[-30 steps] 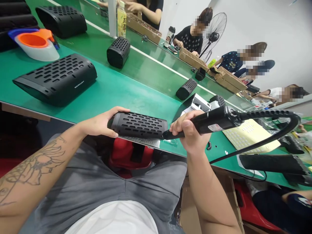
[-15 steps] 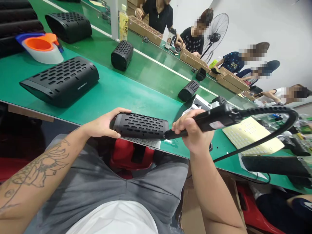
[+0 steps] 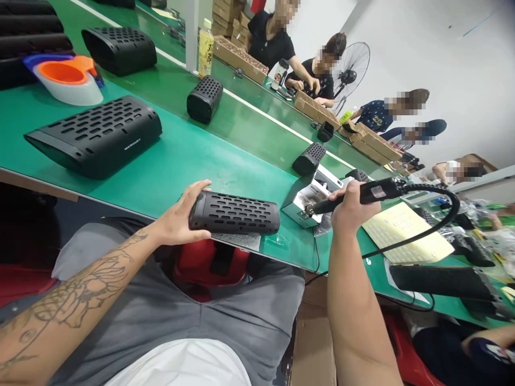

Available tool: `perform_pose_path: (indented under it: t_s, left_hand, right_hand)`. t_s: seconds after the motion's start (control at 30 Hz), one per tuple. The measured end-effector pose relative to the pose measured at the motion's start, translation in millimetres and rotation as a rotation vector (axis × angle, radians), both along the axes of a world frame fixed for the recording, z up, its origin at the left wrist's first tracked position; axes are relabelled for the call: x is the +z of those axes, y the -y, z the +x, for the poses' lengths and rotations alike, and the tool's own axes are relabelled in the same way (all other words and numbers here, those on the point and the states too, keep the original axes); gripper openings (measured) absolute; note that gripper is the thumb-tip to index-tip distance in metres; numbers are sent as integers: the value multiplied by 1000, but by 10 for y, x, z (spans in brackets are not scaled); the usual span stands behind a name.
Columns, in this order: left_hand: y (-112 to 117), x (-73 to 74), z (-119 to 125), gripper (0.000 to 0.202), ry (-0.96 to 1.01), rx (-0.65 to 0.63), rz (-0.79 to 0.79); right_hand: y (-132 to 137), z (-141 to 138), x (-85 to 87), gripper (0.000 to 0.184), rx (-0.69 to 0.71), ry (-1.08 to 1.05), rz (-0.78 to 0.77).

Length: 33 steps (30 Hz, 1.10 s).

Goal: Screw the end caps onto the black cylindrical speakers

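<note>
My left hand (image 3: 179,217) grips the left end of a black perforated speaker housing (image 3: 239,210), thumb in front and fingers behind. The housing lies at the front edge of the green bench (image 3: 229,161), with a clear sheet partly under it. My right hand (image 3: 354,206) is wrapped around a black electric screwdriver (image 3: 380,191) with a thick cable curving off to the right. Its tip is at the front of a small silver box (image 3: 300,203), which looks like a screw feeder. Whether a screw sits on the tip is too small to tell.
Another speaker housing (image 3: 96,136) marked MERKURY lies to the left, near an orange-and-white tape dispenser (image 3: 68,80). A yellow perforated sheet (image 3: 406,236) is at the right. Smaller speakers (image 3: 205,99) stand along the belt. Several people work across it behind cardboard trays (image 3: 314,107).
My right hand has moved the screwdriver tip right and away from the speaker housing to the silver box. My left hand stays on the housing.
</note>
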<state>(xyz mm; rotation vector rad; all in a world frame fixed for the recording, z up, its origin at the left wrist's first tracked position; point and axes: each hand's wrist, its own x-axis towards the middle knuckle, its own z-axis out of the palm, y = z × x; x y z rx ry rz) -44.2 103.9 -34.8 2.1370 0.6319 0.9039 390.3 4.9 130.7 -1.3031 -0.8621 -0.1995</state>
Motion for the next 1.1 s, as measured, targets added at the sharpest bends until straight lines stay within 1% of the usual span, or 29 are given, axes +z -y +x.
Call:
perform_pose_path:
  t_s: [0.07,0.13,0.17,0.23,0.27,0.33,0.4,0.47,0.5,0.6,0.7,0.8,0.9,1.1]
  left_hand:
    - [-50,-2,-19,129,3,-17,34]
    - [-89,-16,-27,120,-4,-32,119]
    - [-100,-32,-22,118,-6,-35,169]
    - [-105,-78,4,121,19,-31,268]
    - [-101,-103,23,124,43,-27,314]
    - [-90,-138,60,127,97,-22,398]
    - [-81,-150,90,128,133,-27,441]
    - [-77,-147,109,126,156,-29,441]
    - [-77,-145,116,125,163,-26,432]
    - [-80,-152,130,124,165,-22,422]
    - [-77,-167,145,123,188,-31,431]
    - [-69,-172,156,118,215,-25,432]
    - [-65,-168,156,118,198,-15,436]
    - [-70,-145,150,118,187,-24,436]
  right_hand:
    - [57,-40,15,49,37,-5,-12]
    - [117,-130,83,48,74,-8,-25]
    - [151,-201,131,47,95,-16,-18]
    - [224,-402,242,44,155,-43,32]
    - [264,-530,299,41,202,-62,79]
    - [339,-825,399,35,353,-89,148]
    - [391,-1138,461,34,539,-96,149]
    - [399,-1430,469,34,691,-89,114]
    - [385,-1556,454,35,743,-82,104]
    - [296,-1815,365,38,806,-62,115]
    - [205,-1899,273,41,793,-51,74]
    - [156,-1895,209,47,759,-65,6]
    - [127,-1886,158,51,746,-87,-30]
    - [96,-1874,112,50,809,-137,-53]
